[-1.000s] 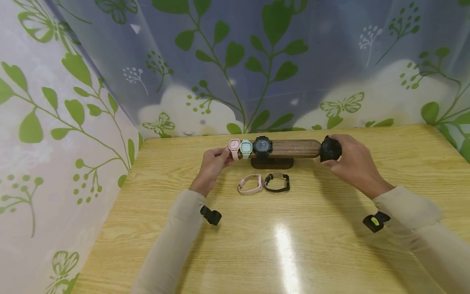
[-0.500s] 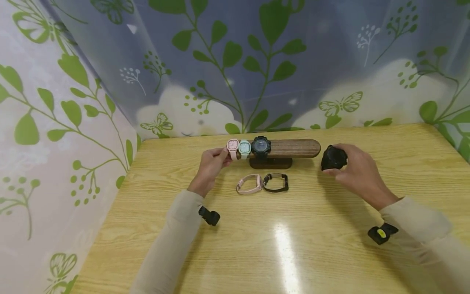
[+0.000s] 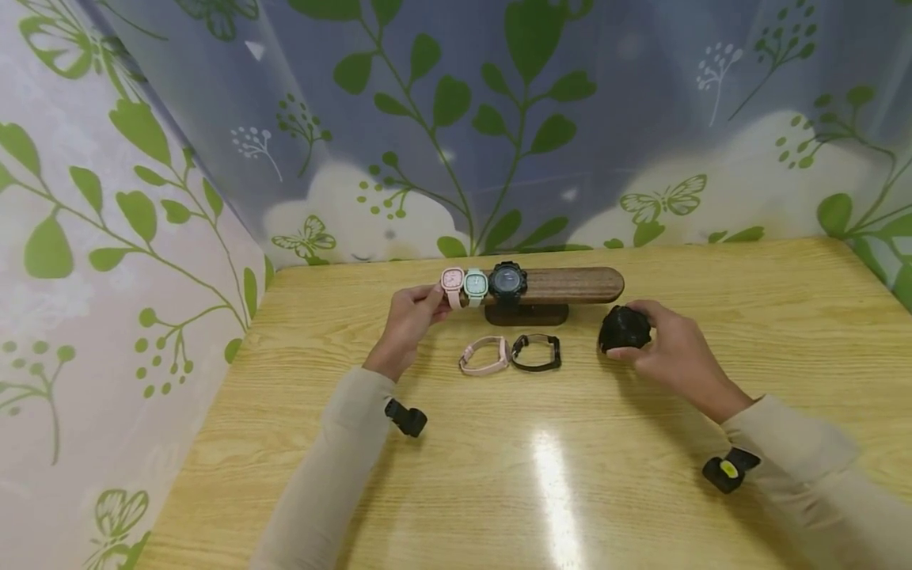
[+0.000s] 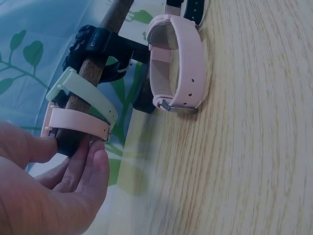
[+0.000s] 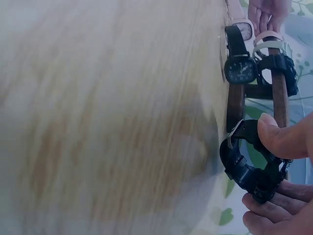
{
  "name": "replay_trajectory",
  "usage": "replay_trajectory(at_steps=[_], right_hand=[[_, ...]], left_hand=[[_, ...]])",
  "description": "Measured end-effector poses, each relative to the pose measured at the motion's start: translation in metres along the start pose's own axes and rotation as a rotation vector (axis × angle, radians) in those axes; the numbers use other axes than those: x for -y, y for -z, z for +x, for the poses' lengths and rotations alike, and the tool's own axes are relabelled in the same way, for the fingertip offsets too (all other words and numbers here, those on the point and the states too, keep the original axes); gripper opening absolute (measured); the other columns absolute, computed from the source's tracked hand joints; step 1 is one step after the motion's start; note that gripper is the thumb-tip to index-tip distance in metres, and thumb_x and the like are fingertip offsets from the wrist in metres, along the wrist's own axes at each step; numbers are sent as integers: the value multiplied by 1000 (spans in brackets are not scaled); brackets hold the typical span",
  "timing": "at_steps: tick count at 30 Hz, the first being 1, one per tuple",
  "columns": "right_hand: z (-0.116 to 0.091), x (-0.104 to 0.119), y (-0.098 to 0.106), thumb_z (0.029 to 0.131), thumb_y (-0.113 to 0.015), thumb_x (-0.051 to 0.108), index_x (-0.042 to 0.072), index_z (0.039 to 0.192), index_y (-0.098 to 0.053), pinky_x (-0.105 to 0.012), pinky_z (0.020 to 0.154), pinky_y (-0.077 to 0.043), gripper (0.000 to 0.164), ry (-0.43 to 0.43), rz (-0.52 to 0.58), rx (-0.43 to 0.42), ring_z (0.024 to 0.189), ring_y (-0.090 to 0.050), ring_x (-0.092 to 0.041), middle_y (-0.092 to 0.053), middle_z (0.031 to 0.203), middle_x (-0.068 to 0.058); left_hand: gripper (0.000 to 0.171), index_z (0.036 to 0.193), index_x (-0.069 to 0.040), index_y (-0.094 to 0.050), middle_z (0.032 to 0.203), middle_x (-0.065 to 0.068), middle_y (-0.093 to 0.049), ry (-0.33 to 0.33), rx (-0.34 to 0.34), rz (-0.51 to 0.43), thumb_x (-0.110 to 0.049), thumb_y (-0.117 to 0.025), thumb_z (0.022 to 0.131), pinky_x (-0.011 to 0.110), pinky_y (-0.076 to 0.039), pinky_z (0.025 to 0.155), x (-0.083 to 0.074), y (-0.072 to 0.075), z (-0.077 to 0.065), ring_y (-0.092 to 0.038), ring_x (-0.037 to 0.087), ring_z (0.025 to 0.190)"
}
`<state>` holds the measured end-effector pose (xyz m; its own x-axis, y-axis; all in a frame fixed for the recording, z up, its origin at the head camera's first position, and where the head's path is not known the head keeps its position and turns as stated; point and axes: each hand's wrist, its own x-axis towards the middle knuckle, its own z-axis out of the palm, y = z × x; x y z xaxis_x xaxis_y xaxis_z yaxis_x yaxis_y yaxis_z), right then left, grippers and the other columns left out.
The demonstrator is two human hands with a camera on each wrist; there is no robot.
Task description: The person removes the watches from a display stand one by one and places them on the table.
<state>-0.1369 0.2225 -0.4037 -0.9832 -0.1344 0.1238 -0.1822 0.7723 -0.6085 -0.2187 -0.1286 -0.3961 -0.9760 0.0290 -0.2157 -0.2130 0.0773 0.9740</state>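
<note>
Loose watches: on the table (image 3: 442,491), at about six o'clock from the base (image 3: 527,317), we see a loose pink watch (image 4: 190,68) just beside a loose black watch (image 5: 241,70); a low sweep from the right could scatter both.
Right hand (image 3: 673,348): its thumb and fingers pinch the held black watch (image 3: 624,330), looped, near the bar's three-o'clock end and toward six from it; we think the bulky loop could twist free if that grip loosens, or knock the bar if swung toward twelve.
Left hand (image 3: 409,317): thumb and fingers close around the bar's nine-o'clock end; too hard a pull could turn or drag everything.
Bar (image 3: 577,285): the mounted pink watch (image 3: 452,279), mint watch (image 3: 476,286) and mounted black watch (image 3: 507,279) crowd its nine-o'clock half, so we judge that uneven weight could tip it if unsupported.
Backdrop (image 3: 399,222): it stands beyond, toward twelve; shoving the bar that way could bump it.
</note>
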Motion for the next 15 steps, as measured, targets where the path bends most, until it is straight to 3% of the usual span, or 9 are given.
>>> replay_trajectory(at_steps=[4,6,7,10,11,13,15], right_hand=[[-1,1,-3,87,-83,24,-8,145,-45,-30,51,-34,76,-4,30,37,42,-30,-12,-45,54,-3],[-2,2,-5,88,-82,24,-9,146,-43,-35,57,-40,77,4,37,47,43,-33,-15,-61,74,-17],[-2,2,-5,88,-82,23,-9,146,-43,-39,60,-46,77,9,40,50,47,-42,-20,-65,88,-23],[-2,2,-7,90,-81,20,-10,146,-41,-56,80,-54,75,14,66,69,81,-64,-41,-56,130,-36],[-2,2,-7,90,-80,19,-11,146,-40,-61,88,-52,75,12,85,82,98,-63,-48,-48,141,-37],[-1,2,-8,92,-79,18,-11,146,-37,-66,98,-46,74,2,128,110,127,-47,-56,-42,146,-37],[-1,2,-10,93,-77,18,-10,147,-35,-66,102,-44,74,-8,171,141,132,-39,-59,-38,148,-37]], left_hand=[[38,139,8,-55,117,20,-65,5,3,-6,-16,-50,109,41,-52,103,-1,0,-1,-64,31,113],[39,139,8,-54,118,21,-64,7,4,-12,-15,-50,109,41,-52,103,-1,0,-1,-63,32,114],[39,139,8,-54,118,21,-64,8,4,-13,-15,-50,109,41,-52,103,-2,0,-1,-63,33,115],[39,139,8,-54,117,21,-65,9,1,-17,-15,-50,109,41,-52,103,-2,-1,-1,-63,34,116],[39,139,8,-54,117,20,-65,9,0,-17,-15,-50,109,41,-52,103,-2,-1,-1,-63,34,116],[38,139,8,-55,117,20,-65,8,-1,-17,-15,-50,109,41,-52,103,-2,0,-1,-63,34,115],[38,138,7,-56,116,20,-65,9,-3,-16,-16,-50,109,42,-52,103,-2,0,-1,-63,33,114]])
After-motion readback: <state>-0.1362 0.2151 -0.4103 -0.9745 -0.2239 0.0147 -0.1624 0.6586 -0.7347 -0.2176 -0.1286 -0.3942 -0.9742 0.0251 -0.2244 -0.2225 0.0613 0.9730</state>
